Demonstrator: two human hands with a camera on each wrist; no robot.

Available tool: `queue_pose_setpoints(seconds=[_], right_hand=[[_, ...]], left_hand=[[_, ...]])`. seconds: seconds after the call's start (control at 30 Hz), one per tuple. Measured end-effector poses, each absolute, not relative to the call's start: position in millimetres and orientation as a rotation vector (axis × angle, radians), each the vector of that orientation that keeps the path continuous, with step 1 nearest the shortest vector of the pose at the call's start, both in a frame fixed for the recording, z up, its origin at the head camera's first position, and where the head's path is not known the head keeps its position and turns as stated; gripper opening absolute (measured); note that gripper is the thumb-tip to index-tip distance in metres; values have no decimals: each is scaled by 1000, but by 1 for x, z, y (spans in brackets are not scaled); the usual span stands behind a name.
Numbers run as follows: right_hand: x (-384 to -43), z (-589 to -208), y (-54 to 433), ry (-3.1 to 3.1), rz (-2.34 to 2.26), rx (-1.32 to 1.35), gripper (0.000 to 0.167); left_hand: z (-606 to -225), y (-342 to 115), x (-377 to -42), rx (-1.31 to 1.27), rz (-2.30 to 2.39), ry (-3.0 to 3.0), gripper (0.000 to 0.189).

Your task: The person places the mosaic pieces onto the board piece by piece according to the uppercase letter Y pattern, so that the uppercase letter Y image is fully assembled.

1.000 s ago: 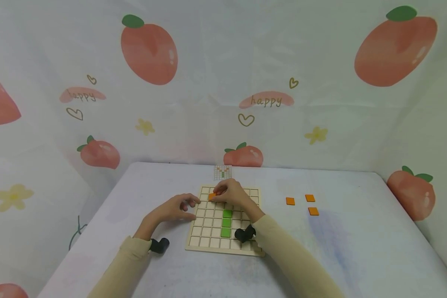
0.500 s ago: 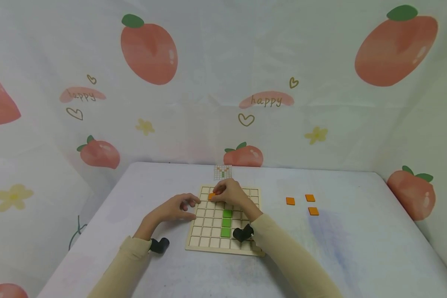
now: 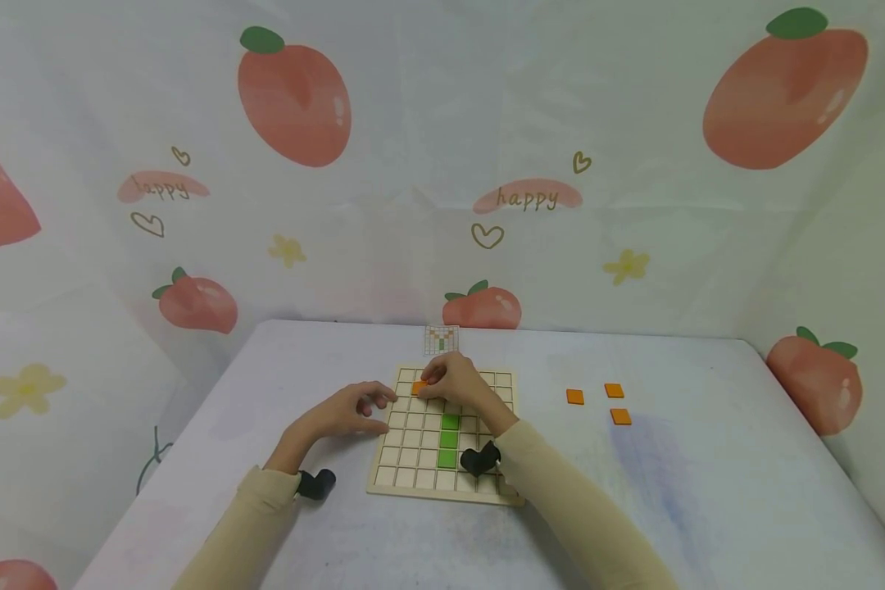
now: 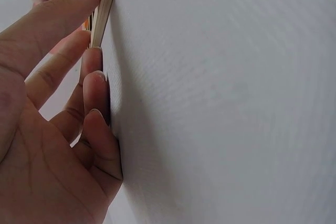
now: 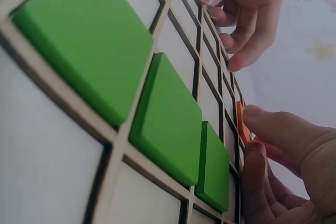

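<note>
A wooden grid board [image 3: 442, 496] lies flat on the white table. Three green square tiles [image 3: 448, 440] stand in a column of its cells. My right hand [image 3: 457, 383] reaches over the far part of the board. Its thumb and fingers pinch an orange square tile [image 3: 419, 388] at a cell near the far left corner. In the right wrist view, that orange tile [image 5: 242, 123] is partly covered by the thumb. My left hand [image 3: 348, 411] stays at the board's left edge. Its thumb and index finger touch the wooden edge [image 4: 106, 9], the other fingers bending loosely below.
Three loose orange tiles [image 3: 575, 397] lie on the table to the right of the board. Behind the board is a small pattern card [image 3: 441, 340] with a printed grid. A printed cloth [image 3: 413, 164] hangs behind the table. Each wrist wears a black camera [image 3: 317, 485].
My right wrist has shifted very slightly to the left, while its fingers stay on the orange tile. The left hand keeps its place at the board's edge.
</note>
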State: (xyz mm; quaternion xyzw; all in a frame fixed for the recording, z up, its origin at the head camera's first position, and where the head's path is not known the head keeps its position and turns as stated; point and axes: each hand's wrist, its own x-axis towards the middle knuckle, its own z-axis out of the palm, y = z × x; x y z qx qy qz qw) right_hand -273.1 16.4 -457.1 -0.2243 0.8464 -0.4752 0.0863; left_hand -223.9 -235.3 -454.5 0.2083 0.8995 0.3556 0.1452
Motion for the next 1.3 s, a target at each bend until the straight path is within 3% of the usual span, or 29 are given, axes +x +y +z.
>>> queue_pose_setpoints(seconds=[0.47, 0.7, 1.3], right_hand=[[-275, -454, 36, 2457, -1451, -811, 18], [-274, -452, 67, 2400, -1453, -929, 26], [-256, -453, 163, 2412, -1433, -786, 31]], left_hand=[[-456, -234, -225, 626, 1021, 2592, 45], [-458, -233, -225, 594, 1014, 2605, 45], [-457, -234, -224, 617, 1013, 2614, 46]])
